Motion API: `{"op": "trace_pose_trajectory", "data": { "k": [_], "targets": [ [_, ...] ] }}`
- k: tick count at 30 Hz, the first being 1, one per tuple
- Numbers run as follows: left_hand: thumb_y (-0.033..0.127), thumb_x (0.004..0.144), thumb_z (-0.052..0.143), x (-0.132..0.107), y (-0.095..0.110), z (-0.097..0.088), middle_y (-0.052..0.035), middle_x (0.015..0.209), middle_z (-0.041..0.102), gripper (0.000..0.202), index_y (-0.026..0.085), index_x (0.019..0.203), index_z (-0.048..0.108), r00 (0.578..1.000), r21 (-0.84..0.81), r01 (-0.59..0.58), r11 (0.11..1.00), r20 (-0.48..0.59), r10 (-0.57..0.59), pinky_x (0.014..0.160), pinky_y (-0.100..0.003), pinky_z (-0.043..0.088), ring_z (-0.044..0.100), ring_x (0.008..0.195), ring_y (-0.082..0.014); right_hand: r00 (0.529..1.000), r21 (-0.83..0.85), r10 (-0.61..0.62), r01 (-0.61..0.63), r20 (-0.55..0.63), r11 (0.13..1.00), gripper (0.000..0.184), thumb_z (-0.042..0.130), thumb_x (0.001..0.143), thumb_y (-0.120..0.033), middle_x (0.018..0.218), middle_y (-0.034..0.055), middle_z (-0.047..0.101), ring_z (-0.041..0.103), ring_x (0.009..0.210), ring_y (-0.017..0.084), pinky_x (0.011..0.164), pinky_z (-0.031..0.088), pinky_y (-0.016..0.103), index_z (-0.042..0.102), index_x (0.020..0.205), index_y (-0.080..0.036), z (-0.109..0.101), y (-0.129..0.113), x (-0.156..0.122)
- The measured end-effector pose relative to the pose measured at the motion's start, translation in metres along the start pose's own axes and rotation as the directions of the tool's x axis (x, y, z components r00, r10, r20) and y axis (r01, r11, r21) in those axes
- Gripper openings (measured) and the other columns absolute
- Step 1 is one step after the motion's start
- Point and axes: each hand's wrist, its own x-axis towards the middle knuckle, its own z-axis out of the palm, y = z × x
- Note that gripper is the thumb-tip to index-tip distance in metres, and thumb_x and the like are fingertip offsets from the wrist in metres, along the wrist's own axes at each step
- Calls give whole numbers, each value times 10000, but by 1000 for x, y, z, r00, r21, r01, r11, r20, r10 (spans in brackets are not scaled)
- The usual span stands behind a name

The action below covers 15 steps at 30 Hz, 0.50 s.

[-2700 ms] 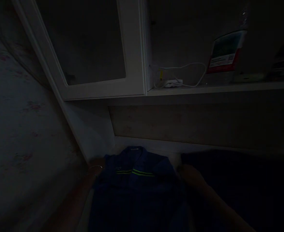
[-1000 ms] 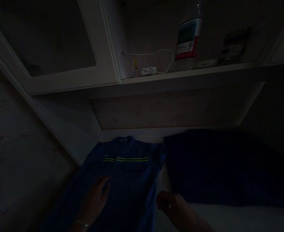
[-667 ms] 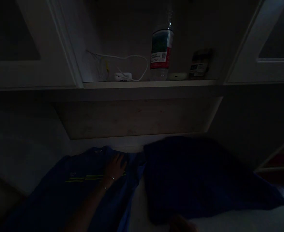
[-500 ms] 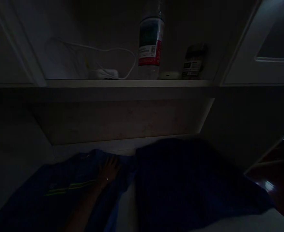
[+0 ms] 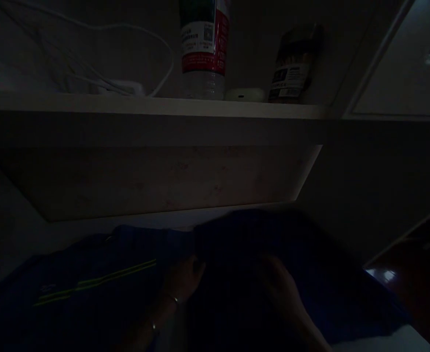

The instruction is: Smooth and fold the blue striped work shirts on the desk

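The scene is very dark. A blue shirt (image 5: 101,264) with yellow-green stripes lies spread out at the left. To its right is a dark blue garment (image 5: 332,288), its folds hard to make out. My left hand (image 5: 185,276), with bands at the wrist, is curled at the dark garment's left edge, its thumb showing; it seems to pinch the cloth there. My right hand (image 5: 279,281) is over the middle of the same garment. Its fingers are blurred and sink into shadow, so their grip does not show.
Above the clothes runs a shelf (image 5: 156,106). On it stand a labelled plastic bottle (image 5: 203,49), a dark-lidded jar (image 5: 291,68), a small pale case (image 5: 245,94) and a white cable (image 5: 127,27) by a white plug block. A reddish, shiny surface (image 5: 420,278) is at the right.
My left hand has left its flat spread on the striped shirt and moved right to the dark garment's edge. My right hand has come into view. The camera has moved closer to the shelf.
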Motion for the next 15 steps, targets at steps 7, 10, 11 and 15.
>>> {"op": "trace_pose_trajectory", "data": {
  "k": [7,10,11,15],
  "targets": [
    [331,897,421,-14,34,26,-200,1314,536,371,129,1163,582,995,173,87,981,24,-93,807,-369,508,659,984,-261,981,-544,32,80,193,835,419,480,883,-234,1334,153,563,483,1245,315,1093,149,624,533,1294,-174,-7,1,99],
    [299,892,426,-19,29,26,-153,1308,526,329,169,1156,573,999,86,31,996,-18,-30,831,-338,499,648,999,-228,985,-523,-3,94,172,847,335,385,891,-142,1209,125,640,576,1116,242,1059,293,456,617,1130,-169,-21,-5,77],
    [324,893,431,-21,27,27,-146,1296,528,346,171,1175,560,998,35,15,999,-56,-13,866,-336,490,632,1036,-227,985,-483,-12,95,173,870,318,368,903,-159,1146,118,665,608,1042,221,992,367,389,628,1085,-164,-28,-6,62],
    [448,853,495,-25,17,32,-155,1295,531,557,121,1303,468,990,-174,2,985,-139,-27,1033,-355,408,535,1198,-248,922,-63,1,26,387,998,335,418,920,-413,838,35,706,635,709,176,627,462,260,678,927,-203,-66,1,-28]
  ]
}}
